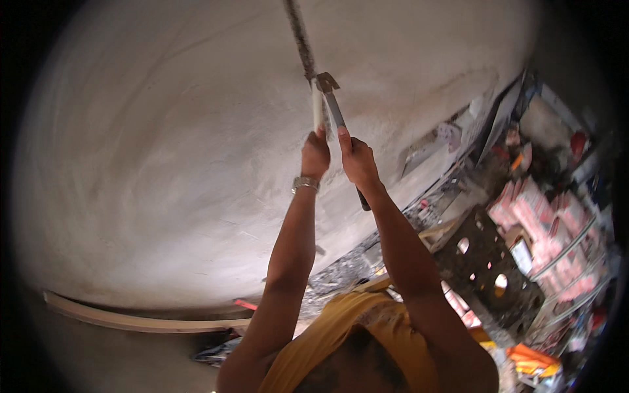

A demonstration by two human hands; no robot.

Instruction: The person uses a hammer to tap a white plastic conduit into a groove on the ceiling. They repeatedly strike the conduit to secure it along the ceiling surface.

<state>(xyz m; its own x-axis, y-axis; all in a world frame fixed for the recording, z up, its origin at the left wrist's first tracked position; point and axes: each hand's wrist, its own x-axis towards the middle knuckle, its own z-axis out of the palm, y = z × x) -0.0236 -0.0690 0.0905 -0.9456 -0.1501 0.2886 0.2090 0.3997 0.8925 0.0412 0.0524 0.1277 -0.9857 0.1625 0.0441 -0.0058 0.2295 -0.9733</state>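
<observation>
A dark, rough groove [300, 39] runs down the grey plastered wall [183, 144]. In line with its lower part stands a narrow white pipe [318, 108], held near its lower end by my left hand [316, 156], whose fingers are closed. A metal watch sits on that wrist. My right hand [359, 160] is wrapped round the handle of a hammer [335, 108], thumb along the shaft. The hammer's head is up beside the top of the pipe; whether they touch, I cannot tell. Both arms are stretched up and forward, close together.
A long pale wooden beam [144, 322] lies along the wall's foot at left. To the right are a dark board with holes [485, 275], stacked pink-and-white packages [544, 223], an orange bag [532, 360] and scattered rubble. A recessed opening [419, 154] breaks the wall's lower right.
</observation>
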